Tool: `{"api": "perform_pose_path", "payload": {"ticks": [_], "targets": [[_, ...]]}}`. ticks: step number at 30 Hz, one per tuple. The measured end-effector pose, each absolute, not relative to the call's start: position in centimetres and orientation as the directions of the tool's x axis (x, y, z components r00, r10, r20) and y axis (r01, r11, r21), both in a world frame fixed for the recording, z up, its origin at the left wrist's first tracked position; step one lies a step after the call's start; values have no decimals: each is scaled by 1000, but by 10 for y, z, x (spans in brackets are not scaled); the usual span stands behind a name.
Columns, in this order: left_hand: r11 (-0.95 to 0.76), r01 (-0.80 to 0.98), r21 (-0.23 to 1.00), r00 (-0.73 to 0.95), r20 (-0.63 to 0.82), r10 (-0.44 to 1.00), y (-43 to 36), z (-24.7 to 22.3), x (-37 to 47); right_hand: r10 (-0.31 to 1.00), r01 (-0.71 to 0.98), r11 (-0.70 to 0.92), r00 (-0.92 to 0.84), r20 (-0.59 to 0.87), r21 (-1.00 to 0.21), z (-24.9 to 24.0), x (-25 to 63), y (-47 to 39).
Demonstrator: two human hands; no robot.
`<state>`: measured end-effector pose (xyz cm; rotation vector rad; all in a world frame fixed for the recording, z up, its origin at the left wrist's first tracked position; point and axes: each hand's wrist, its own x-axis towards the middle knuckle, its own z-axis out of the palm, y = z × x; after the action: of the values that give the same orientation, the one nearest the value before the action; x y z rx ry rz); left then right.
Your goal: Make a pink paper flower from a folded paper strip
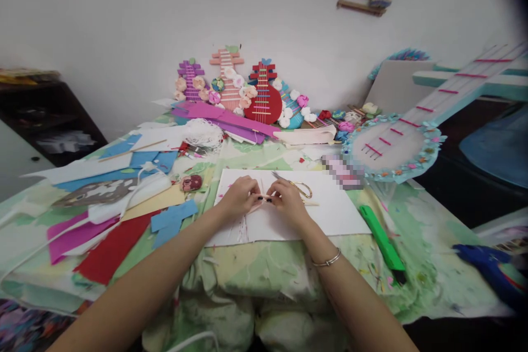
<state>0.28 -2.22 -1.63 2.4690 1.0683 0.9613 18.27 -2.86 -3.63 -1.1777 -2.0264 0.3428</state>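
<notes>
Above the middle of the white sheet, the left hand and right hand seem to have fingers clamped on a pale strip, which uneven pulling could bend or slip loose.

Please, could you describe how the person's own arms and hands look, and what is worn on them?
The left forearm and the right forearm are bare, with no sleeve in view. The left hand and the right hand have no gloves. A thumbnail on each looks dark, as if painted. A thin, silvery bangle circles the right wrist; none shows on the left.
</notes>
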Motion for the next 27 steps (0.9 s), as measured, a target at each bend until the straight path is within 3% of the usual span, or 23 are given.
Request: {"api": "perform_pose_path", "payload": {"ticks": [27], "targets": [[-698, 584, 414, 503, 491, 712, -23, -16, 4, 826, 733, 485, -206, 524, -477, -25, 171, -37]]}}
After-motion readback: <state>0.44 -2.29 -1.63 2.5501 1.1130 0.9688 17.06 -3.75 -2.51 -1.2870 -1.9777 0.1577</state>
